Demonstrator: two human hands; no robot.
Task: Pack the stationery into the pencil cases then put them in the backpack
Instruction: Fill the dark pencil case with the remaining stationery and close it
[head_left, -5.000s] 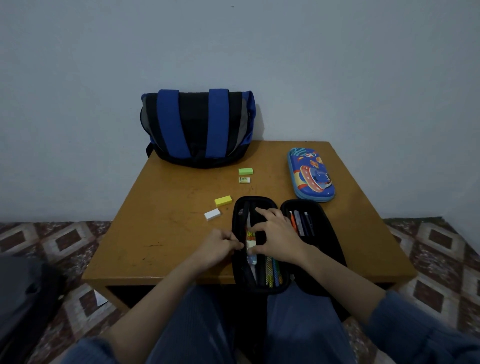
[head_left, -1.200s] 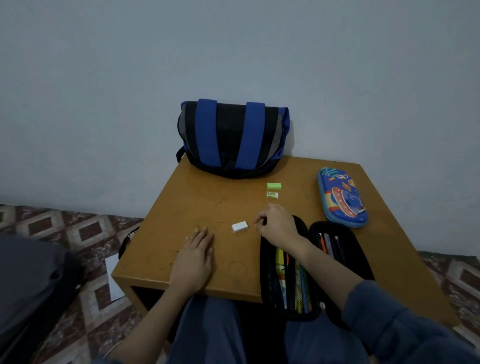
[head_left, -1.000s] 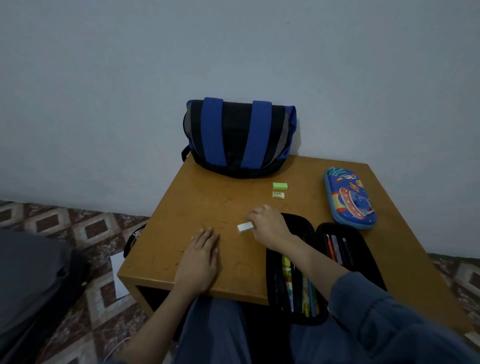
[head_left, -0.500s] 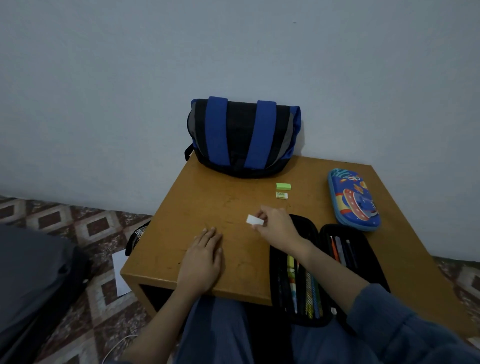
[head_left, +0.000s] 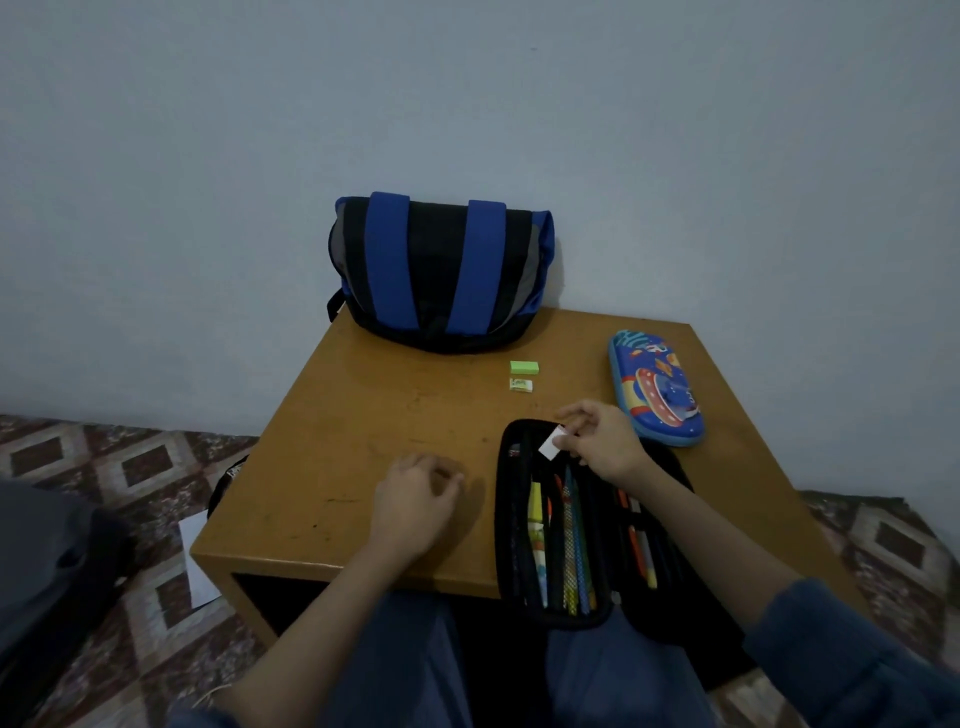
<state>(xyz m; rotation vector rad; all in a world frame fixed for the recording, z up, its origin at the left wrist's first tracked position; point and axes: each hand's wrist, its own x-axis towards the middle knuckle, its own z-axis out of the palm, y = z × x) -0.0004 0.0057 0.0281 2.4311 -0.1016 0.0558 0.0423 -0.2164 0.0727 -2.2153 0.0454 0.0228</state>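
Note:
An open black pencil case (head_left: 503, 519) lies at the table's near right edge, with pens and pencils in both halves. My right hand (head_left: 602, 447) pinches a white eraser (head_left: 551, 442) just above the far end of the case's left half. My left hand (head_left: 415, 501) rests on the table left of the case, fingers loosely curled, holding nothing. A green eraser (head_left: 523, 368) and a small white-green eraser (head_left: 521, 385) lie farther back. The blue and black backpack (head_left: 441, 270) stands against the wall.
A closed blue cartoon pencil case (head_left: 655, 394) lies at the right of the wooden table (head_left: 363, 431). A dark bag (head_left: 47, 566) and a white paper (head_left: 200, 566) lie on the patterned floor at the left.
My right hand picked the white eraser off the table and carried it right, over the open case. My left hand's fingers went from flat to loosely curled. The yellow eraser left the table earlier.

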